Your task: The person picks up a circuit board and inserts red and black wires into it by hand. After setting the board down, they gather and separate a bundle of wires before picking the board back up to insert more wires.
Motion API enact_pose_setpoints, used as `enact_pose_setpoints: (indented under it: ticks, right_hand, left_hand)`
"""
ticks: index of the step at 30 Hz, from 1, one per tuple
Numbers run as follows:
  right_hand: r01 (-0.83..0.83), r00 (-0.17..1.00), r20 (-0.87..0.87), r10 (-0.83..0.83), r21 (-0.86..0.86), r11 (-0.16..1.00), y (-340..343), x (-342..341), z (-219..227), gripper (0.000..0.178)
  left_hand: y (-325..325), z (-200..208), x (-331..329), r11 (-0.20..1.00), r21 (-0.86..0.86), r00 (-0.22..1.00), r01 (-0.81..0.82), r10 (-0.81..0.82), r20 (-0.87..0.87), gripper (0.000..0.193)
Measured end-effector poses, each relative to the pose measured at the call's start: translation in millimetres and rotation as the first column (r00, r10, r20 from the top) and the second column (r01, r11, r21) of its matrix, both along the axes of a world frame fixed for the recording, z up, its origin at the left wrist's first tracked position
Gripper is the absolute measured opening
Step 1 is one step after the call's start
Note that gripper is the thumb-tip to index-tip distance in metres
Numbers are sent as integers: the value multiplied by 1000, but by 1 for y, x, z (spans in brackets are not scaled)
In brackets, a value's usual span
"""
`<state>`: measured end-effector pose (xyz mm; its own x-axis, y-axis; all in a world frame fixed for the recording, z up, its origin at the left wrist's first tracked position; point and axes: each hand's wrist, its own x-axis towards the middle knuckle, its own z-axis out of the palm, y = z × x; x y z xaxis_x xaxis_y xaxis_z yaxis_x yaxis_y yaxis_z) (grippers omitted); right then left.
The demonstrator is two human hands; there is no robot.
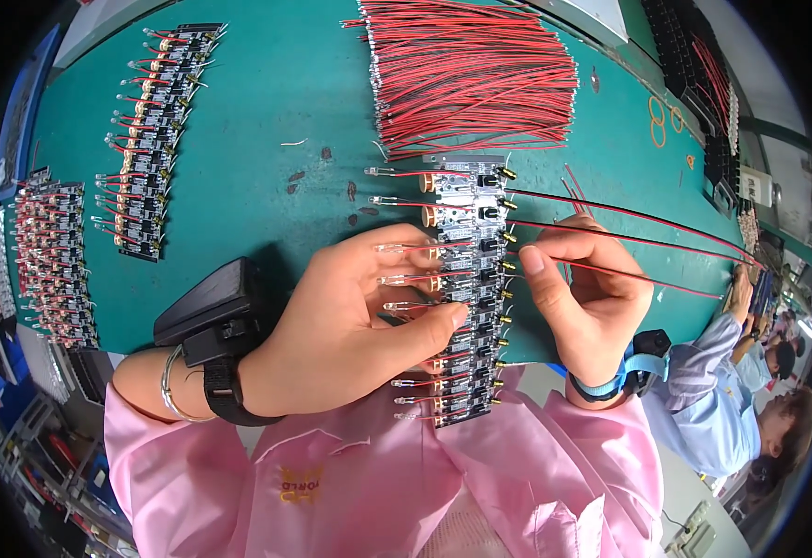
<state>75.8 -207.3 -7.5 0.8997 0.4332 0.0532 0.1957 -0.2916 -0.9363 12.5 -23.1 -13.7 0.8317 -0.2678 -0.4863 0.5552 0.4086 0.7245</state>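
Observation:
A long strip of joined small circuit boards [462,223] runs toward me, with short red wires and clear LEDs along its left side. My left hand [341,325] grips the strip from the left, its thumb on top and its fingers partly beneath. Close to the strip's right edge, my right hand [592,298] is closed in a pinch on a red-and-black wire [680,286], whose tail runs off to the right. Two more red-and-black wires [648,214] extend from the strip's upper boards. The pinched wire's tip is hidden by the fingers.
A wide bundle of red-and-black wires [471,79] lies at the back of the green table [266,84]. Another board strip [150,130] and a stack of strips [53,251] lie at left. Rubber bands [657,121] are at right. A co-worker in blue [704,400] sits at right.

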Motion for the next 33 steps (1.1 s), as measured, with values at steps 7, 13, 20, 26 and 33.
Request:
enact_pose_setpoints:
  ticks: [7,13,20,26,33]
  right_hand:
    - [25,995,97,-23,-28,999,2,-2,-1,10]
    - [32,993,119,-25,-57,998,2,-2,-1,11]
    - [38,979,204,-12,-126,991,4,-4,0,11]
    - [45,977,212,-14,-144,989,5,-5,0,11]
    - [-19,999,41,22,-60,998,2,0,3,9]
  left_hand:
    - [0,1,1,1000,23,1000,12,-12,-18,33]
    - [0,2,1,1000,30,999,6,-5,-32,32]
    - [1,3,0,999,29,999,35,-34,-35,31]
    - [0,0,-2,999,32,1000,26,-26,12,25]
    - [-3,0,-1,999,34,1000,-27,27,5,20]
